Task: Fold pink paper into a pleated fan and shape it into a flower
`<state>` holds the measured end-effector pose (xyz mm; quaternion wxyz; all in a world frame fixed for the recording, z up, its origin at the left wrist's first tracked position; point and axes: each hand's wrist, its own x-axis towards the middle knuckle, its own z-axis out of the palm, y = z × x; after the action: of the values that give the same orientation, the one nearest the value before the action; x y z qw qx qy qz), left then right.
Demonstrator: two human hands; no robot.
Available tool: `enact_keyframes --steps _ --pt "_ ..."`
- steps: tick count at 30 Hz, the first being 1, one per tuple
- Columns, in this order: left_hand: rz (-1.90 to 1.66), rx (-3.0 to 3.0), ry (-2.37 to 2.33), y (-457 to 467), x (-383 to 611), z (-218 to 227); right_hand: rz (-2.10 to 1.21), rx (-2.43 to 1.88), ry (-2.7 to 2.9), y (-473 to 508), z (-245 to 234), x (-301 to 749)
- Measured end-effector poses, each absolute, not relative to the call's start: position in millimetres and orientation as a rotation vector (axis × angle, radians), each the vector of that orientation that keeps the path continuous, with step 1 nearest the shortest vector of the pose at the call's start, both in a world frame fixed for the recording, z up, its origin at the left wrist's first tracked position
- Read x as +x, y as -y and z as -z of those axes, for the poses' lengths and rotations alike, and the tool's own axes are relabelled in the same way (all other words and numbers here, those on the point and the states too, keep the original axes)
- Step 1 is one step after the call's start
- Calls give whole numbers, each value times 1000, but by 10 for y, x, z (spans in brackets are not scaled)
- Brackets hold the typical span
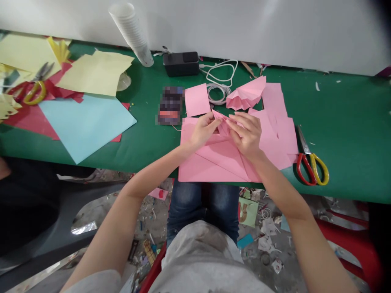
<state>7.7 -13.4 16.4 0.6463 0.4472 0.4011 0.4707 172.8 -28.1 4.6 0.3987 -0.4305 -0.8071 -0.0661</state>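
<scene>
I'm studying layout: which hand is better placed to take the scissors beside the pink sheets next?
Probably the right hand: the scissors lie on its side, nearer it than the left hand, though both hands hold folded pink paper.

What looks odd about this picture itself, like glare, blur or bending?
In the head view, coarse pixels hide a flat object; the cup stack leans, perhaps from wide-angle distortion; faint glare brightens the white wall; the upper-right corner is black; the folded pink paper looks reasonably sharp.

The left forearm (156, 169) and right forearm (278, 185) are slanting inward — left hand (203, 130) and right hand (249, 133) are pinching close together.
</scene>
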Motion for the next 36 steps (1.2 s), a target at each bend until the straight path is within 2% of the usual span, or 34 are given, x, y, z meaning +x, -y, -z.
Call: enact_keyframes --steps 10,36 --pt "-1026 971 -938 125 52 -208 52 -970 2252 244 -65 1881" --pt "-863 792 -853 25 -13 -285 22 -868 2389 254 -233 1931"
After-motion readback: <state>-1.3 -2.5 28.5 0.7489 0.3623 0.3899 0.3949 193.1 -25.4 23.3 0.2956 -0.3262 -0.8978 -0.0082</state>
